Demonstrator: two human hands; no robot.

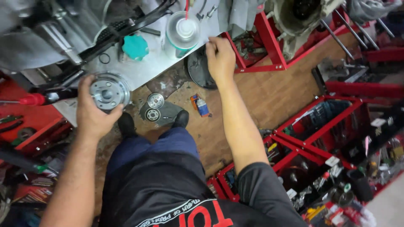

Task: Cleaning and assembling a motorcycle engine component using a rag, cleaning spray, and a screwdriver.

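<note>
The round silver metal part with a hub and small holes in its face (106, 91) sits at the near edge of the grey metal workbench top (155, 63), and I take this bench as the landmark for all places. The left hand (93, 110) holds this round part from below, with the fingers curled around its rim, so the hand is closed on it. The right hand (219, 56) is at the far right corner of the bench, fingers bent and pressed together at the bench edge; whether it pinches something small I cannot tell.

On the bench, between the two hands, stands a spray can with a white cap and a thin red straw (182, 33). Just left of the can lies a teal plastic cap (135, 46), and further left a long black bar (122, 31) lies tilted across the bench.

Below the bench, on the brown floor, lie two small round metal discs (154, 107), near the person's black shoes (181, 119). A small orange and blue bottle (200, 105) lies on the floor just right of them. To the right of the bench stands a red metal frame (269, 42).
</note>
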